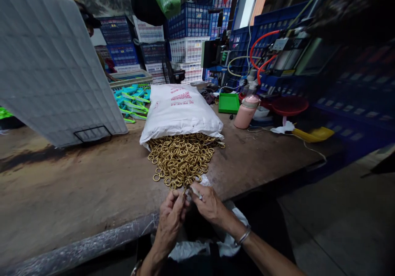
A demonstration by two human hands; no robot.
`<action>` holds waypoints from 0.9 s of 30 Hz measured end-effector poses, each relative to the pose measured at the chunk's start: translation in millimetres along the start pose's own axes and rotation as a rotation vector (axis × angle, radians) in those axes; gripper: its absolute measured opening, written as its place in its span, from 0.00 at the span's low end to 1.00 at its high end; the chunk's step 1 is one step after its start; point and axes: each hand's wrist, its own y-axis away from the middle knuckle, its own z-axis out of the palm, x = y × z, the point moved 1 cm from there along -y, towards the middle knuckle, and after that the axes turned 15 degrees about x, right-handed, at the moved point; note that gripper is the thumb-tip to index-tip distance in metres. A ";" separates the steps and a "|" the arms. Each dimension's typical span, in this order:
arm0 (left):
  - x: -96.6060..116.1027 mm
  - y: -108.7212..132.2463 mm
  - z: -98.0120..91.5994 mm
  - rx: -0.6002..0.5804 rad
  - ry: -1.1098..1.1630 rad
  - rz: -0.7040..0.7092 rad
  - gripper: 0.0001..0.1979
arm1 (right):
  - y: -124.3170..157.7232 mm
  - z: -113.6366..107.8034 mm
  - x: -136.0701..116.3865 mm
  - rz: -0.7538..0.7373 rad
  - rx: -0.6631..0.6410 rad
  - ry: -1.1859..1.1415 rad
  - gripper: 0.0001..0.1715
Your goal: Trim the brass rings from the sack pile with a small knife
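A dim room stacked with slatted blue and white plastic crates [189,49] surrounds a broad brown bench [92,189], its top matt and stained, its near edge wrapped in crinkled clear film [92,243]. On it lies a plump white sack with red print [185,115], smooth and slightly puckered.

Directly in front of the sack's mouth spreads a loose heap of small round gold-coloured rings [182,161], dully glossy, overlapping at every angle. Nearer the person than the sack and at the heap's front edge are both hands. The left hand [171,212] has its fingers pinching a small gold-coloured piece, seemingly one ring seen edge-on; the right hand [211,206] has its fingers closed around a slim pale tool [196,193], its tip hard to make out.

Left of the sack stand a ridged, whitish upright panel [55,62] and a tangle of turquoise and lime plastic pieces [132,101]. To its right are a shallow green rectangular tray [228,103], a rounded pink bottle [245,113], a round red dish [290,105] and, farthest out, a curved yellow scoop-like piece [314,134].
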 end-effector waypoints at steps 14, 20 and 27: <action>-1.5 -1.6 -3.1 0.042 -0.022 0.105 0.16 | 9.8 1.9 -3.7 -0.189 -0.164 0.358 0.18; 9.7 15.1 -0.6 -0.042 -0.040 0.040 0.16 | -2.3 -10.3 9.2 -0.062 -0.084 0.454 0.12; -1.6 12.3 0.5 -0.110 0.112 -0.207 0.16 | -24.5 -17.7 24.7 0.113 0.096 0.611 0.08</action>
